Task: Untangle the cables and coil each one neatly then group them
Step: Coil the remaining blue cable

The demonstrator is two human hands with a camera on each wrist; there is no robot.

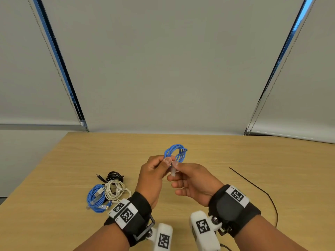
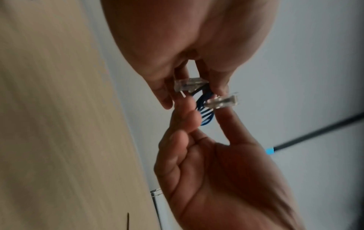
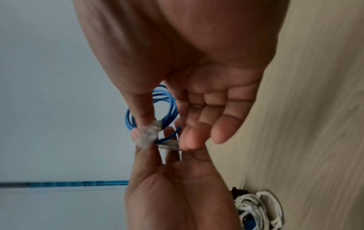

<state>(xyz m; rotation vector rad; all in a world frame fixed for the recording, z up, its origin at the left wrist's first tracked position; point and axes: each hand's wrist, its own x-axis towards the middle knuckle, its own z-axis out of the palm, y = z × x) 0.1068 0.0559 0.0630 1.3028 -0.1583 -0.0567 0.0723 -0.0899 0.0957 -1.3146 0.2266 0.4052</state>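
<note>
Both hands hold a small blue cable coil [image 1: 176, 152] up over the wooden table [image 1: 208, 151]. My left hand [image 1: 167, 160] pinches the coil at its lower edge, and my right hand [image 1: 176, 165] pinches a clear plug [image 1: 173, 172] at the cable's end, thumb on top. In the left wrist view two clear plugs [image 2: 189, 86] [image 2: 222, 102] sit between the fingertips in front of the blue coil [image 2: 205, 115]. The right wrist view shows the blue coil [image 3: 169, 107] behind the thumb and a clear plug [image 3: 147, 135].
On the table to the left lie three coiled cables close together: a black coil [image 1: 115, 175], a white coil [image 1: 116, 191] and a larger blue coil [image 1: 96, 198]. A thin black strand [image 1: 253, 185] runs across the table on the right. The white coil [image 3: 256, 208] also shows in the right wrist view.
</note>
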